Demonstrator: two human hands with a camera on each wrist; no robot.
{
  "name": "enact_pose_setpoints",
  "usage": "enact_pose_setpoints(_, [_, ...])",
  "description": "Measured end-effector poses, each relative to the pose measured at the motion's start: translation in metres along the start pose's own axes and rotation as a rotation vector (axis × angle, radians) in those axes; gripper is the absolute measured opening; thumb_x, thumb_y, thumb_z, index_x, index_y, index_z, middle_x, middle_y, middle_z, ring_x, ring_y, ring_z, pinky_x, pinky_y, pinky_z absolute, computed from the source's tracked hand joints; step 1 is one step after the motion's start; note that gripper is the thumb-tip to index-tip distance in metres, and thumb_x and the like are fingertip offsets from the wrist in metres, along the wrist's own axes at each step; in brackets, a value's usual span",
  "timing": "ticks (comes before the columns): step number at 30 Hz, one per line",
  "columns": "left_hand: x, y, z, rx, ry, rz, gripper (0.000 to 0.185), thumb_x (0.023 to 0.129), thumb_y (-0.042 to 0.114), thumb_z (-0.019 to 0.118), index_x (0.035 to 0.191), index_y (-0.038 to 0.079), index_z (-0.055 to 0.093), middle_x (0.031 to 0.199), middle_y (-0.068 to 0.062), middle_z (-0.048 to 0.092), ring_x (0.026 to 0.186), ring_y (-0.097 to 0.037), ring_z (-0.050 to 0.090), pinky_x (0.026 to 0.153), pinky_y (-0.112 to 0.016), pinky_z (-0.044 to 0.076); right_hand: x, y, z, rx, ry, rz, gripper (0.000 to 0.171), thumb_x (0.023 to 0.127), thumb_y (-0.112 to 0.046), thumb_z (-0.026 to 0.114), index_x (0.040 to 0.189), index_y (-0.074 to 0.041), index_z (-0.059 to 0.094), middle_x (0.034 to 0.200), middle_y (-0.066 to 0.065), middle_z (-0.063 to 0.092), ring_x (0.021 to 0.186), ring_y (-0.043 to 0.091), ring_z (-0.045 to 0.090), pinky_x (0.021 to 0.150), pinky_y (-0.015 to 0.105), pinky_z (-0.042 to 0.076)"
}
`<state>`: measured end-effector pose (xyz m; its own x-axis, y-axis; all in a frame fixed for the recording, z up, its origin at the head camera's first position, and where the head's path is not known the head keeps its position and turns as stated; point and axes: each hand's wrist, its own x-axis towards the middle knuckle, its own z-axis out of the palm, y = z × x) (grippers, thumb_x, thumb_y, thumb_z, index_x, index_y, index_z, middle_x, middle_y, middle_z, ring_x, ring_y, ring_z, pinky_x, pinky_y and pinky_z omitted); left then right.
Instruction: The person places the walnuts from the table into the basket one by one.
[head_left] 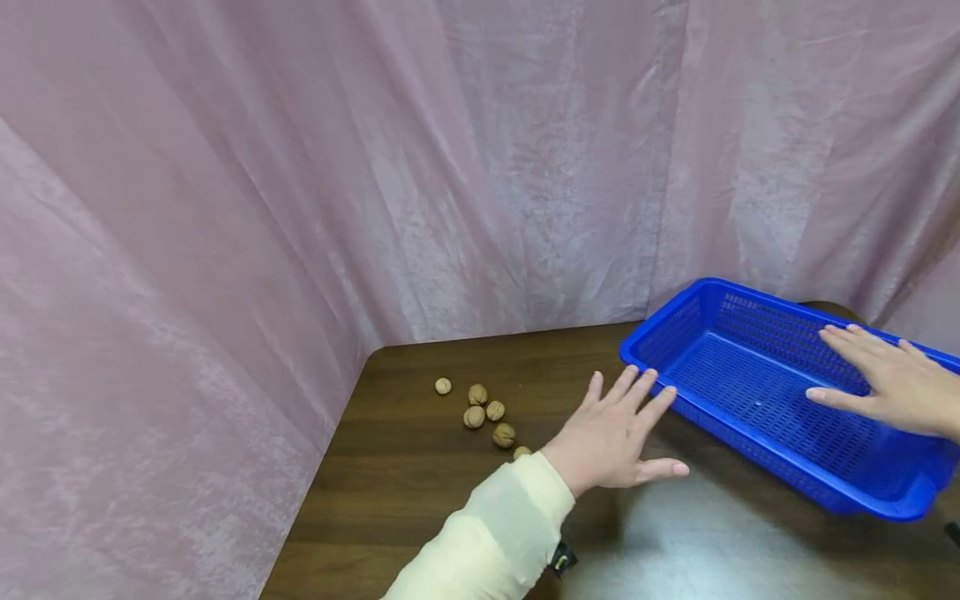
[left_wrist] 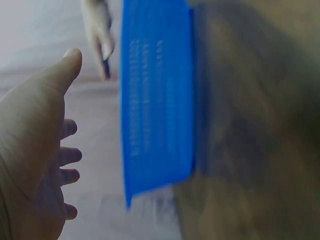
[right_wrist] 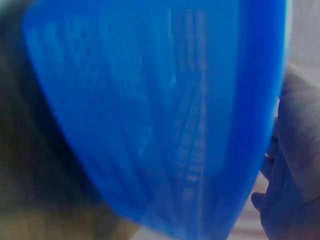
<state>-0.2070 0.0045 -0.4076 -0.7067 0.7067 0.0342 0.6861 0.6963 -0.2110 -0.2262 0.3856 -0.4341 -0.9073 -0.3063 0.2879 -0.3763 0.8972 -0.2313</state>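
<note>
The blue basket (head_left: 780,400) at the right of the frame has nothing in it, both hands (head_left: 611,433) (head_left: 892,383) are spread flat and hold nothing, and the walnuts (head_left: 480,412) lie on the table (head_left: 405,475) near the middle.

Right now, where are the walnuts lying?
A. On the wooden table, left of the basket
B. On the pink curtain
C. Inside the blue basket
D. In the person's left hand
A: in the head view the walnuts lie in a loose cluster on the bare wooden table, left of the blue basket, whose floor shows nothing in it, and the left hand is spread flat and holds nothing.
</note>
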Motion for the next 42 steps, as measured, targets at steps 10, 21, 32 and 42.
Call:
enact_pose_setpoints(10, [0.042, 0.047, 0.012, 0.009, -0.109, -0.012, 0.091, 0.077, 0.088, 0.016, 0.152, 0.040, -0.006, 0.160, 0.010, -0.004, 0.146, -0.014, -0.006, 0.115, -0.049, 0.011, 0.003, 0.058, 0.010, 0.018, 0.017, 0.105, 0.085, 0.087, -0.040, 0.068, 0.144, 0.009, 0.028, 0.144, 0.036, 0.028, 0.142, 0.046, 0.006, 0.100, 0.076, -0.001])
enact_pose_setpoints(21, [0.047, 0.040, 0.023, -0.101, -0.154, -0.094, 0.087, 0.079, 0.086, 0.015, 0.150, 0.043, -0.008, 0.159, 0.012, -0.006, 0.145, -0.010, -0.008, 0.115, -0.051, 0.010, -0.002, 0.063, 0.020, 0.005, 0.047, 0.125, 0.085, 0.089, -0.041, 0.064, 0.145, 0.010, 0.025, 0.146, 0.036, 0.023, 0.140, 0.049, 0.009, 0.098, 0.077, 0.005])
enact_pose_setpoints(32, [0.032, 0.022, 0.029, -0.218, -0.070, -0.197, 0.092, 0.081, 0.083, 0.007, 0.155, 0.029, 0.002, 0.160, 0.008, -0.002, 0.144, -0.010, -0.013, 0.114, -0.054, 0.007, -0.005, 0.013, 0.013, -0.025, -0.057, 0.199, 0.087, 0.096, -0.050, 0.050, 0.146, 0.014, 0.017, 0.147, 0.039, 0.014, 0.139, 0.052, 0.000, 0.102, 0.072, -0.004])
enact_pose_setpoints(42, [0.010, -0.004, 0.045, -0.365, 0.019, -0.381, 0.108, 0.077, 0.088, 0.010, 0.155, 0.014, 0.003, 0.161, -0.004, -0.002, 0.146, -0.019, -0.007, 0.116, -0.050, 0.004, -0.021, -0.049, 0.018, -0.004, -0.063, 0.140, 0.088, 0.096, -0.051, 0.049, 0.143, 0.017, 0.021, 0.147, 0.040, 0.014, 0.140, 0.049, 0.001, 0.112, 0.049, -0.012])
